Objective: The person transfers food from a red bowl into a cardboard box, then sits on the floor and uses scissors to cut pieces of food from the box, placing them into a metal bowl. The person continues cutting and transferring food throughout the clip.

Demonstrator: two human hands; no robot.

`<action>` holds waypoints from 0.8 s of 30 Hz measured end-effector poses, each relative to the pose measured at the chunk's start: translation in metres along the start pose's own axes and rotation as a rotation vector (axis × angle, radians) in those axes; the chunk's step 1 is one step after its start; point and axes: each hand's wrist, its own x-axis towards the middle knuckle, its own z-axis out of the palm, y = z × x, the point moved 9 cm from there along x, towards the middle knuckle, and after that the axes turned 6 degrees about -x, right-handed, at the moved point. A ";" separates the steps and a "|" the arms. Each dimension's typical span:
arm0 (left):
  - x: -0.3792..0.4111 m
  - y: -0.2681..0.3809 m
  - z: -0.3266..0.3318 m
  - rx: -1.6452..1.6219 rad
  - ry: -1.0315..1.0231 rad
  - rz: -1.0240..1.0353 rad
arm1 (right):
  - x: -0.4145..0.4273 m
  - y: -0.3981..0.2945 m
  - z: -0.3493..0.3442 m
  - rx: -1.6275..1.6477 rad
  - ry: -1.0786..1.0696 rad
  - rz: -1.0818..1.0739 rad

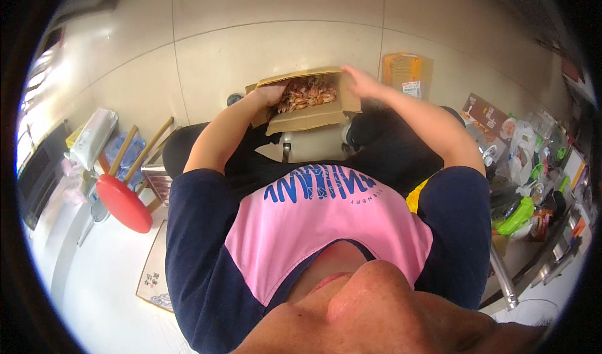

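An open cardboard box (308, 121) is tilted towards me between my knees, above the tiled floor. Inside lie many small reddish-brown bulbs (305, 93), possibly shallots. My left hand (273, 93) reaches over the box's left side, and its fingers are hidden among the bulbs, so what they hold does not show. At the upper right corner of the box, my right hand (360, 82) grips the cardboard wall.
A taped parcel (408, 74) lies on the floor at upper right. Plastic bags and bottles (529, 161) are heaped at right, near a metal tube (503, 276). A red round seat (123, 203), wooden legs (148, 151) and a white package (94, 137) are at left.
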 end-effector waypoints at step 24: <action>-0.024 0.037 0.045 -1.574 0.110 -0.010 | -0.060 -0.077 0.003 -0.137 0.212 0.016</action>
